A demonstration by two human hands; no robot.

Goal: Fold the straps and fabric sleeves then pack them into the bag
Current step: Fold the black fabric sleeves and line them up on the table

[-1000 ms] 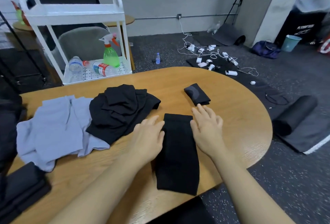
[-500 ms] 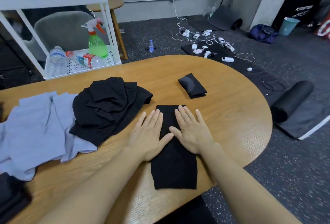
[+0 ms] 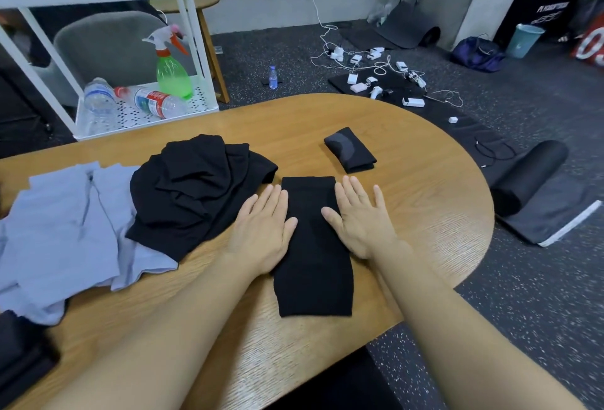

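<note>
Your left hand (image 3: pixel 261 230) and right hand (image 3: pixel 361 220) lie flat and open, gripping nothing, on either edge of the black sleeve (image 3: pixel 312 246) on the table (image 3: pixel 425 207). Its near end sits at the table's edge — an uneven fold may drag it off.

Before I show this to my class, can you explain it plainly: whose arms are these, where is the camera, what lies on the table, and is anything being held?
The camera sits on a person's head, looking down at their own bare arms. The left hand and right hand lie flat, fingers spread, on either edge of a long black sleeve on the wooden table. Nothing is gripped. Beyond it lies a small folded black piece; to the left, a rumpled black pile and pale blue cloth. I see no bag clearly.
</note>
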